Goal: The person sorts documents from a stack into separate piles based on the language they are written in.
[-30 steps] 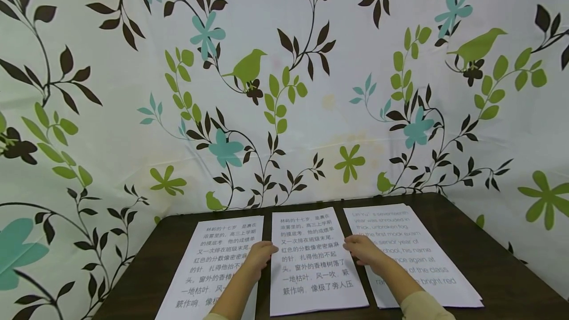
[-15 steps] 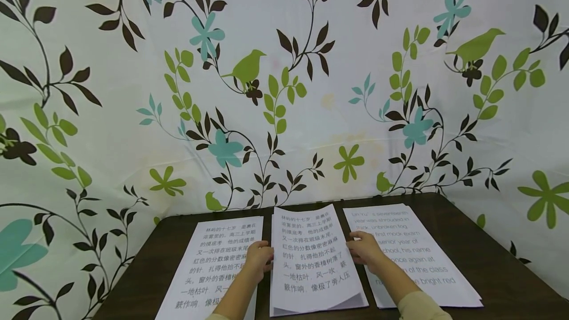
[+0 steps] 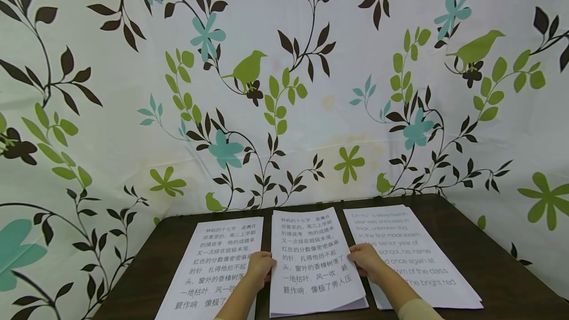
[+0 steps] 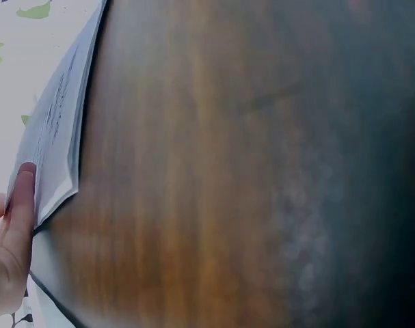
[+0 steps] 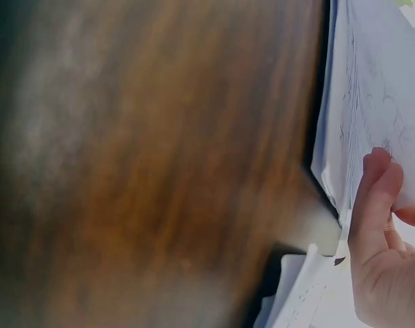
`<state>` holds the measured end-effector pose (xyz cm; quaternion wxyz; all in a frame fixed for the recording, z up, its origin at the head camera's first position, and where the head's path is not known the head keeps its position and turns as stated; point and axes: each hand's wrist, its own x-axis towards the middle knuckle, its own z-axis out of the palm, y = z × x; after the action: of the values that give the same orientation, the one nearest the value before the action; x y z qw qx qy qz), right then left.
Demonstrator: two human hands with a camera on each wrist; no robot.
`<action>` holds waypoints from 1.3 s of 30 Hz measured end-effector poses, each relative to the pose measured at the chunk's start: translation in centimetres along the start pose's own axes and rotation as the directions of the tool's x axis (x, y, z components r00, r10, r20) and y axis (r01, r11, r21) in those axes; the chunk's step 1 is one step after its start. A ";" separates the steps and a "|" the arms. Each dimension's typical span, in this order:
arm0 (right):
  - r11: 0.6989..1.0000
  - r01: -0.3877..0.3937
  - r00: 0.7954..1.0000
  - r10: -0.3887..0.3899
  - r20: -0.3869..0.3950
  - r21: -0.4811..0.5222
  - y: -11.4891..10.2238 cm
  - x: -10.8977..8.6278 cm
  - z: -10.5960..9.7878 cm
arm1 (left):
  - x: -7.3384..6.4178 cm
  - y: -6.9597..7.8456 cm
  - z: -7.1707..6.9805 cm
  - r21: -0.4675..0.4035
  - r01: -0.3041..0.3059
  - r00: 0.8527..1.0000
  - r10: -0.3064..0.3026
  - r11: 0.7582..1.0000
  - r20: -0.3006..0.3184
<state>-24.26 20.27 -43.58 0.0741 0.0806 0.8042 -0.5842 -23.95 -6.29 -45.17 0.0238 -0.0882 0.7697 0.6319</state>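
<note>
Three stacks of printed paper lie side by side on a dark wooden table. My left hand (image 3: 260, 268) pinches the left edge of the top paper (image 3: 308, 260) on the middle stack, which bears Chinese text. At the opposite edge, my right hand (image 3: 368, 262) pinches the same paper. Its near right corner sits slightly off the sheets beneath (image 3: 355, 304). In the left wrist view, fingers of the left hand (image 4: 12, 249) lie along the paper's edge. The right wrist view shows the right hand (image 5: 385, 239) with fingers and thumb at the paper (image 5: 392, 89). How many sheets are held, I cannot tell.
To the left lies another stack with Chinese text (image 3: 209, 265), partly behind the left forearm. On the right is a stack with English text (image 3: 426, 256), partly covered by the right forearm. A patterned cloth (image 3: 284, 112) hangs behind the table (image 3: 138, 265).
Half a second ago the held paper was bowed, with its far edge curved and near right corner lifted; now it lies flatter. Both hands have shifted slightly toward me.
</note>
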 end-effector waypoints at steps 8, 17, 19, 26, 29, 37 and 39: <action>1.000 0.021 1.000 -0.021 0.004 -0.003 0.0 -0.2 0.0 | 0.1 -0.2 -0.5 0.006 -0.017 1.000 0.017 1.000 -0.010; 1.000 0.027 1.000 -0.027 -0.010 0.010 -0.5 -0.3 0.0 | -0.2 0.9 -1.3 -0.005 -0.033 0.999 0.033 0.999 0.004; 0.999 0.035 0.999 -0.035 -0.011 0.006 -0.8 -0.3 0.1 | -0.3 1.3 -1.6 0.000 -0.031 1.000 0.031 1.000 0.002; 0.996 0.083 0.997 -0.083 -0.007 0.020 -2.1 -0.4 0.8 | -0.1 1.9 -2.9 -0.035 -0.028 1.000 0.027 0.999 -0.009; 0.994 0.104 0.995 -0.104 -0.011 0.033 -2.7 -0.6 1.3 | -0.1 2.1 -3.5 -0.056 -0.039 0.999 0.038 0.998 -0.026; 0.986 0.143 0.990 -0.144 0.008 0.086 -4.6 -1.2 2.9 | -0.3 3.0 -5.7 -0.038 -0.049 0.997 0.047 0.998 -0.063; 0.984 0.150 0.988 -0.152 0.019 0.095 -5.0 -1.3 3.4 | -0.4 3.1 -6.3 -0.031 -0.039 0.996 0.036 0.999 -0.084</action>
<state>-24.00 15.44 -39.68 0.0364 0.0152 0.7788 -0.6261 -23.63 -11.83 -40.81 -0.0216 -0.1001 0.7613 0.6403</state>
